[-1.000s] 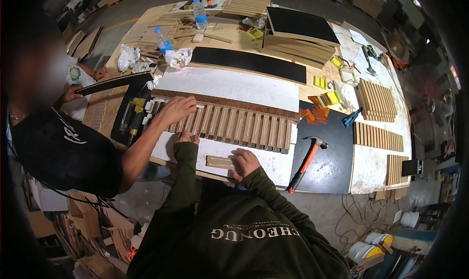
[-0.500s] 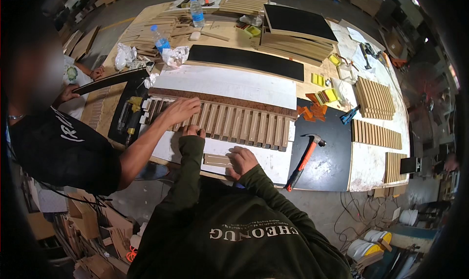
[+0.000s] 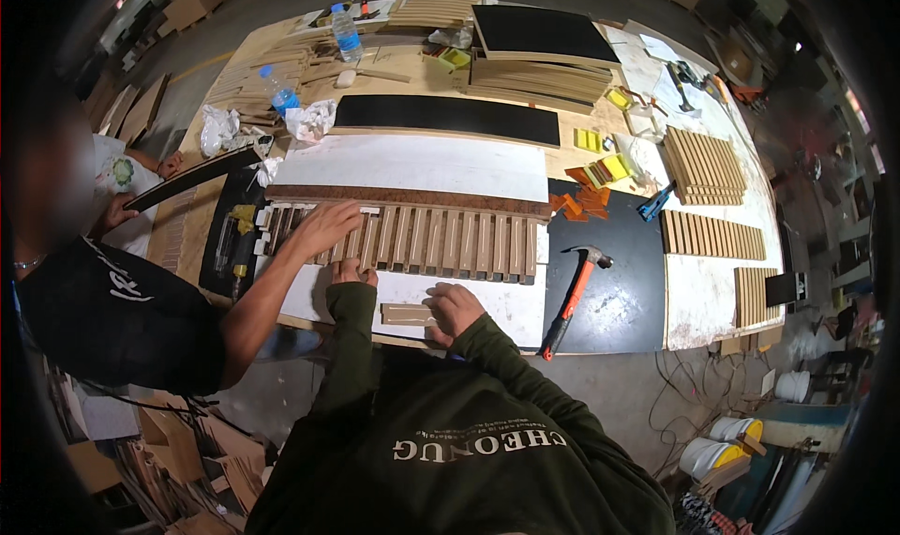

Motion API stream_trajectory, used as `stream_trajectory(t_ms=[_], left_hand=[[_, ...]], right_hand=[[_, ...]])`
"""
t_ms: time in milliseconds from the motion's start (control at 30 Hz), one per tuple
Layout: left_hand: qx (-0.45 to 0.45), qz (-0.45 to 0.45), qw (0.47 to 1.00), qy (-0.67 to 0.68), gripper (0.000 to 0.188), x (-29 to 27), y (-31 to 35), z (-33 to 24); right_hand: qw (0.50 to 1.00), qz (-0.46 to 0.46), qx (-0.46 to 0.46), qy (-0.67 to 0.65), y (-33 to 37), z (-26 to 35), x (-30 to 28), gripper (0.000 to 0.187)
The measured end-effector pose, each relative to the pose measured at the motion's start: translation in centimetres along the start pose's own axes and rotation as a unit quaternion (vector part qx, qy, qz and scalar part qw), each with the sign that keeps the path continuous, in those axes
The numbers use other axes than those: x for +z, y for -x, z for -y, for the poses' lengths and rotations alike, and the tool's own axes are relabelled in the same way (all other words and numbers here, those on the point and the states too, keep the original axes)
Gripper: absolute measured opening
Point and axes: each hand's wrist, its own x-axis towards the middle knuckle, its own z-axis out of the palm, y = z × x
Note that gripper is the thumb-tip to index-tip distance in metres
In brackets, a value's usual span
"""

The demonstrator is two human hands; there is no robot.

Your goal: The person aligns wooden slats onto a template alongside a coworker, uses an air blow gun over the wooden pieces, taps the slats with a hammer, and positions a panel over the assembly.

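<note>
Several narrow wooden slats, with pale glue lines on top, lie side by side in a long row against a brown wooden rail. My left hand is at the near edge of this row, its fingers curled round the end of one slat. Closer to me a short wooden strip with pale glue lines lies on the white board. My right hand has its fingers bent over that strip's right end. From the left, a co-worker's hand reaches over the slats beside my left hand.
Right of the slats, a hammer lies on a dark panel near orange scraps. Stacked wooden strips stand farther right. Beyond the row are a long black-topped board, stacked panels and water bottles.
The whole view has shifted slightly, so the table sits farther left and higher. Both my hands and the co-worker's hand stay nearly in the same places on the work.
</note>
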Motion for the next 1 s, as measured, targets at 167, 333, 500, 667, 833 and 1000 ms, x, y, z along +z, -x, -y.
stream_trajectory(t_ms=[167, 333, 500, 667, 833, 1000], left_hand=[[0.006, 0.034, 0.999, 0.004, 0.032, 1.1, -0.6, -2.6], [-0.006, 0.061, 0.998, 0.001, 0.023, 1.5, -1.7, -3.2], [-0.036, 0.099, 0.994, -0.029, 0.022, 1.5, -1.7, -2.6], [-0.045, 0.056, 0.997, -0.040, 0.027, 0.7, 0.1, -2.6], [0.027, 0.040, 0.999, 0.008, 0.030, 0.7, 0.4, -3.9], [0.025, 0.067, 0.997, -0.010, 0.031, 2.0, -0.3, -5.1]], right_hand=[[1.000, -0.008, 0.005, 0.013, 1.8, -0.4, -1.9, 0.048], [0.999, -0.023, 0.026, 0.022, 3.1, -0.2, -3.2, 0.049], [0.999, -0.028, 0.030, 0.020, 3.2, -0.1, -3.4, 0.049], [0.999, -0.033, 0.033, 0.015, 3.4, -0.2, -3.2, 0.048], [0.999, -0.040, 0.024, 0.019, 3.5, -0.3, -3.2, 0.048], [0.999, -0.035, 0.021, 0.020, 3.5, -0.4, -3.1, 0.049]])
